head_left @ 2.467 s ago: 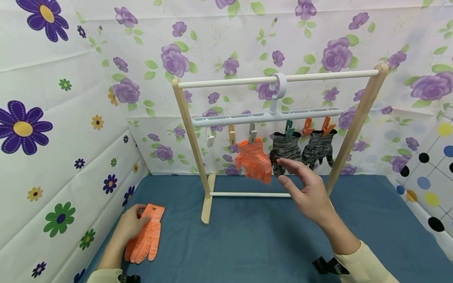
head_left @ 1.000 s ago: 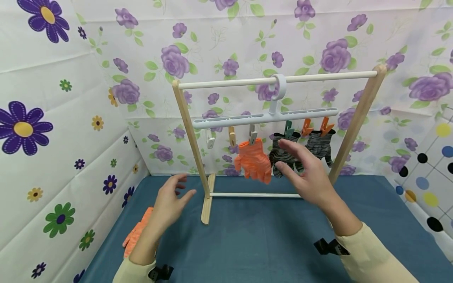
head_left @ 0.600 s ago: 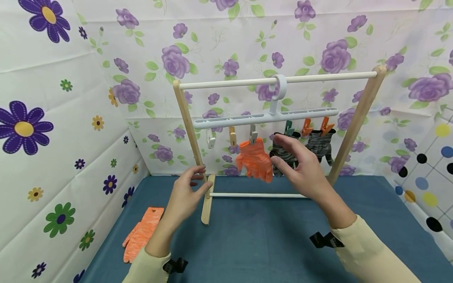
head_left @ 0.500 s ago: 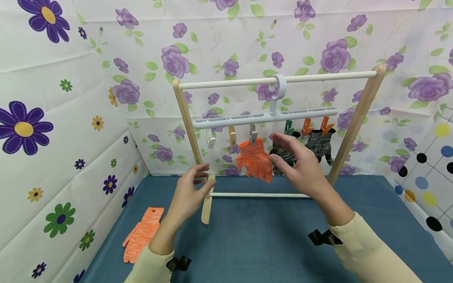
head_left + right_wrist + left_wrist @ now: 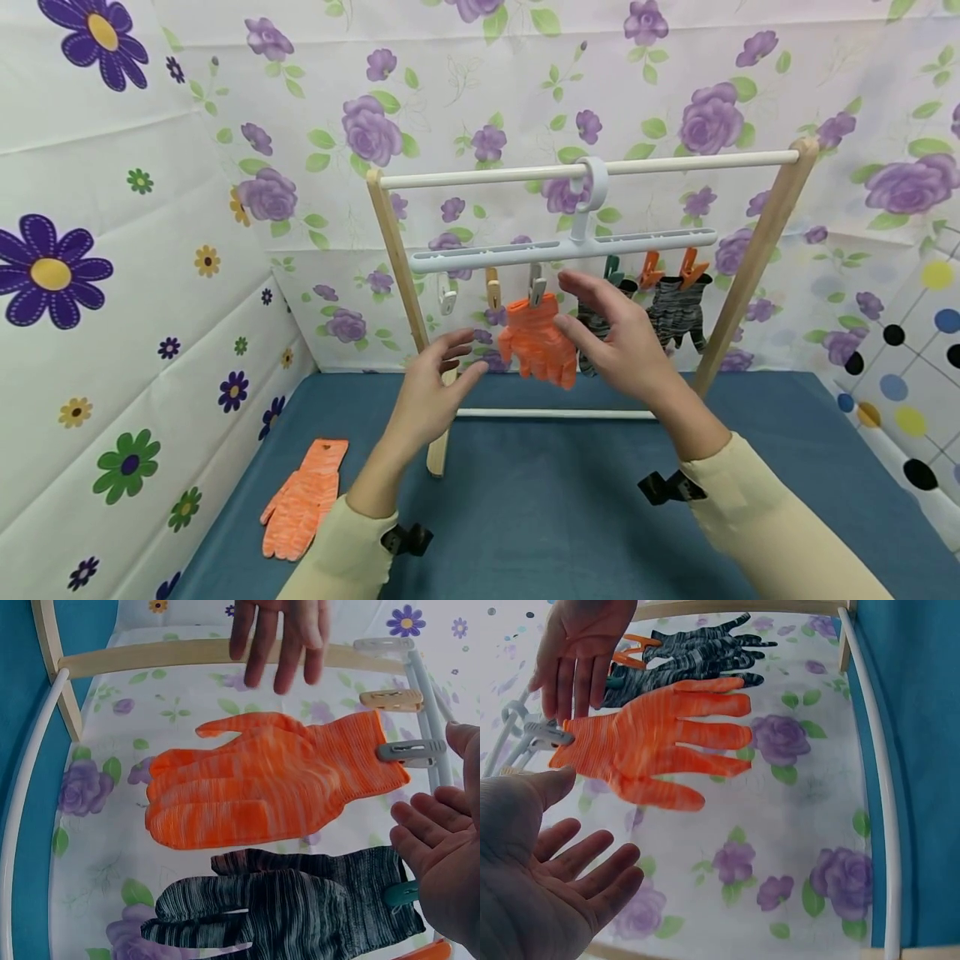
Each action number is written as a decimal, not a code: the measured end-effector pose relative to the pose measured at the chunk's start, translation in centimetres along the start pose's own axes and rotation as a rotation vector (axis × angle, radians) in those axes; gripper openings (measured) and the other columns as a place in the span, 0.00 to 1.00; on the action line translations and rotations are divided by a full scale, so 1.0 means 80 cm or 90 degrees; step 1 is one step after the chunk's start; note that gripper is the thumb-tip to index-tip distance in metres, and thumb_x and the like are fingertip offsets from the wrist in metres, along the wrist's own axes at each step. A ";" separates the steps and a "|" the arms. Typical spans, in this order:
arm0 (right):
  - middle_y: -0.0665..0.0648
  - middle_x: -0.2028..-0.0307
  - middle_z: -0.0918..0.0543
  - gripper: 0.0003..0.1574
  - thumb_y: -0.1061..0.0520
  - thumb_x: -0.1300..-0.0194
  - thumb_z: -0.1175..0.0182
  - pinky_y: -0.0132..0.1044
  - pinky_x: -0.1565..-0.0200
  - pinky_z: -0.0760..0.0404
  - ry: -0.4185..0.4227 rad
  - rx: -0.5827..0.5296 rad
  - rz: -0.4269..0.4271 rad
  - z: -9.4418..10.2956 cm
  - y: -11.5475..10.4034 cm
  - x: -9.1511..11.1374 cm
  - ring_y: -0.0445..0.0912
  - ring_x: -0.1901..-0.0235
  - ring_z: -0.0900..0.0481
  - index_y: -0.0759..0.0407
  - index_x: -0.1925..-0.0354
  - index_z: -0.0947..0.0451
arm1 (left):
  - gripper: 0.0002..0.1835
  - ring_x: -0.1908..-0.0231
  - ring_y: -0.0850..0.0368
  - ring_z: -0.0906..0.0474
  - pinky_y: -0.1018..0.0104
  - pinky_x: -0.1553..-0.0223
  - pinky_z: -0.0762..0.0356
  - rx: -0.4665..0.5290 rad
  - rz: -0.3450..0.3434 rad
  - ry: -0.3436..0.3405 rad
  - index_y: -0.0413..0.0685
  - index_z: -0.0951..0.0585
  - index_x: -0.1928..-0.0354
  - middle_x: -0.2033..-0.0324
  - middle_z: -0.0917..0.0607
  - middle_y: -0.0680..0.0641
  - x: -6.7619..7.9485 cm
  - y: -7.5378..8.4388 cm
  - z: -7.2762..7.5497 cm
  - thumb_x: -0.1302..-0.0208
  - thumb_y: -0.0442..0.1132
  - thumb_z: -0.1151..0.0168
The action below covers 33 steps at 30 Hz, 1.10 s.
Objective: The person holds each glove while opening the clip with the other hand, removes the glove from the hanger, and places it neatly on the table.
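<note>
An orange glove (image 5: 537,342) hangs fingers-down from a grey clothespin (image 5: 537,285) on the white hanger (image 5: 510,254). To its left, my left hand (image 5: 427,396) hovers before the rack's left leg, fingers apart and holding nothing. My right hand (image 5: 622,342) is raised on the other side, beside the glove's cuff, also holding nothing. In the right wrist view a gap separates the right fingers from the grey clothespin (image 5: 412,750). Two grey-black gloves (image 5: 678,310) hang farther right from green and orange clothespins; my right hand partly hides one. A second orange glove (image 5: 303,500) lies flat on the table.
The hanger hooks over the top rail (image 5: 697,162) of a wooden rack, with a lower rail (image 5: 555,413) near the table (image 5: 540,517). A white clothespin (image 5: 447,293) and a yellow clothespin (image 5: 492,289) hang with nothing clipped. Flowered cloth stands behind and at left.
My left hand has let go of the orange glove on the table and moved up and right toward the hanging one. My right hand has shifted left, toward the grey clothespin.
</note>
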State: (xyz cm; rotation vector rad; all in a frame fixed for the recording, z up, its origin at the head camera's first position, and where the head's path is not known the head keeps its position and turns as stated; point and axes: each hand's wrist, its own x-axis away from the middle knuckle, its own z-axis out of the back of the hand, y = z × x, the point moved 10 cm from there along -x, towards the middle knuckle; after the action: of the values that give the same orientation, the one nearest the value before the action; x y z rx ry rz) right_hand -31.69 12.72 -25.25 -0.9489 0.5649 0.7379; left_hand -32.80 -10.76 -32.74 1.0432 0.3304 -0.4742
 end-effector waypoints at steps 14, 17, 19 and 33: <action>0.60 0.27 0.26 0.33 0.59 0.19 0.39 0.54 0.30 0.28 -0.009 -0.040 -0.022 -0.017 0.011 -0.013 0.55 0.28 0.27 0.60 0.22 0.33 | 0.28 0.34 0.53 0.22 0.49 0.34 0.24 0.105 -0.011 -0.033 0.49 0.25 0.26 0.34 0.19 0.51 -0.043 0.018 -0.041 0.21 0.51 0.36; 0.59 0.27 0.26 0.32 0.59 0.19 0.40 0.53 0.31 0.27 -0.010 -0.051 -0.026 -0.021 0.011 -0.016 0.55 0.29 0.26 0.60 0.23 0.32 | 0.27 0.38 0.50 0.19 0.51 0.38 0.20 0.131 -0.006 -0.036 0.45 0.23 0.28 0.37 0.17 0.48 -0.048 0.019 -0.046 0.21 0.50 0.36; 0.60 0.27 0.26 0.31 0.59 0.19 0.40 0.53 0.31 0.27 -0.011 -0.059 -0.029 -0.023 0.011 -0.018 0.55 0.29 0.26 0.60 0.23 0.32 | 0.25 0.45 0.48 0.16 0.51 0.46 0.15 0.149 -0.005 -0.039 0.43 0.22 0.31 0.42 0.15 0.46 -0.052 0.020 -0.049 0.20 0.49 0.37; 0.63 0.35 0.20 0.30 0.55 0.17 0.43 0.49 0.38 0.20 -0.020 -0.134 -0.106 -0.032 0.025 -0.032 0.54 0.37 0.19 0.64 0.25 0.31 | 0.19 0.65 0.41 0.19 0.63 0.68 0.20 0.213 -0.014 -0.012 0.39 0.18 0.37 0.58 0.13 0.38 -0.063 0.021 -0.057 0.20 0.42 0.37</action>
State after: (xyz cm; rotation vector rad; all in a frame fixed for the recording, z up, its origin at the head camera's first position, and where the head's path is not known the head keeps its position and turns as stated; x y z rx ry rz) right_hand -35.11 10.40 -25.64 -1.1620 0.3797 0.6700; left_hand -36.36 -4.98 -31.22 1.3603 0.2499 -0.5722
